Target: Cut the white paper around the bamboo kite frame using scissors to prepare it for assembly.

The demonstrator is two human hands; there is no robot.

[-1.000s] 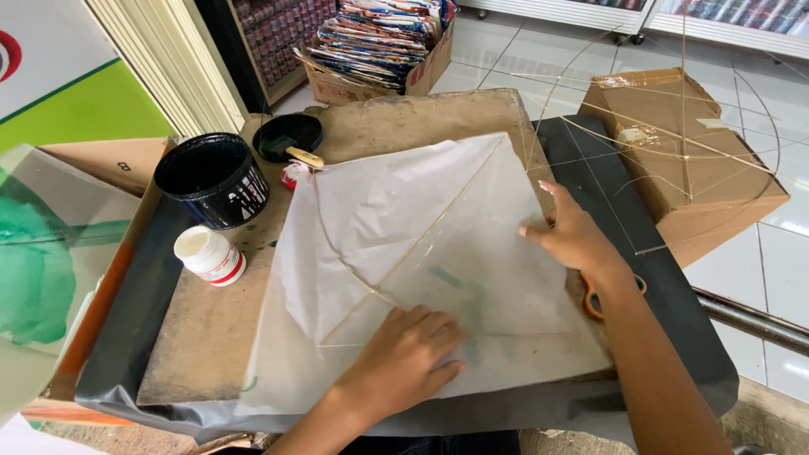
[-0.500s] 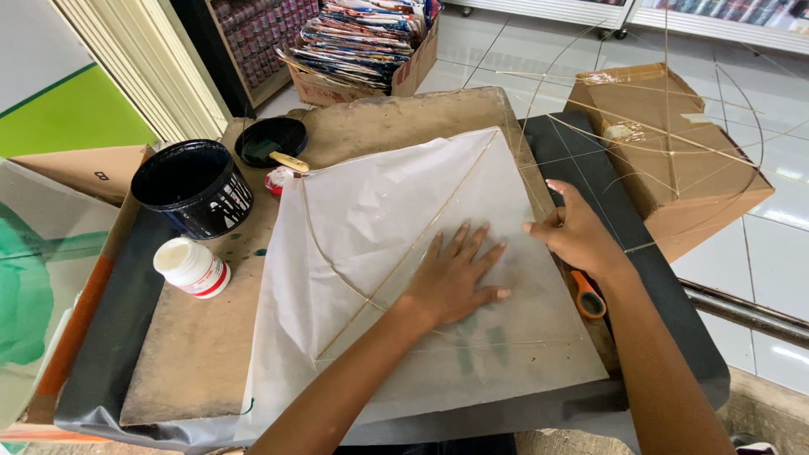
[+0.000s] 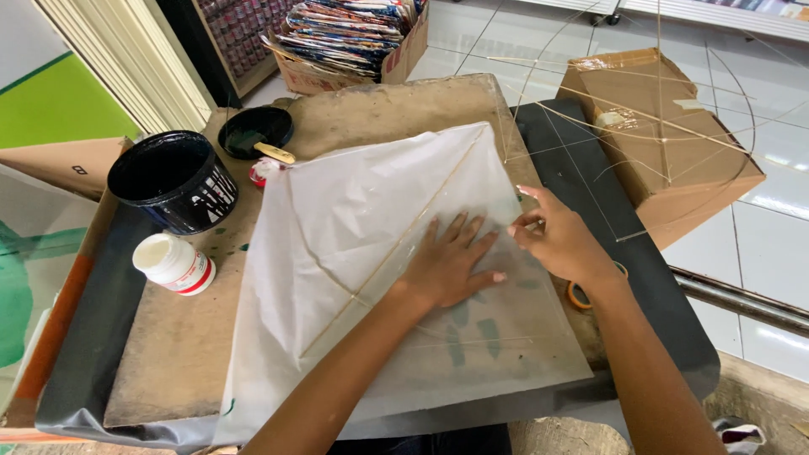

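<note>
A white paper kite [image 3: 371, 219] with thin bamboo sticks lies flat on a worn brown board [image 3: 168, 345]. My left hand [image 3: 451, 261] presses flat on the paper near its right side, fingers spread. My right hand [image 3: 560, 240] rests at the kite's right edge, fingertips pinching the paper's border next to the left hand. Orange-handled scissors [image 3: 581, 295] lie partly hidden under my right wrist.
A black bucket [image 3: 168, 181], a small white glue bottle [image 3: 173, 263] and a black dish with a brush [image 3: 255, 132] stand at the left. A cardboard box [image 3: 674, 168] with bamboo kite frames sits right. A box of printed sheets [image 3: 354, 38] is behind.
My left hand has slid from the kite's lower middle up and right to meet my right hand at the edge. The view has shifted closer.
</note>
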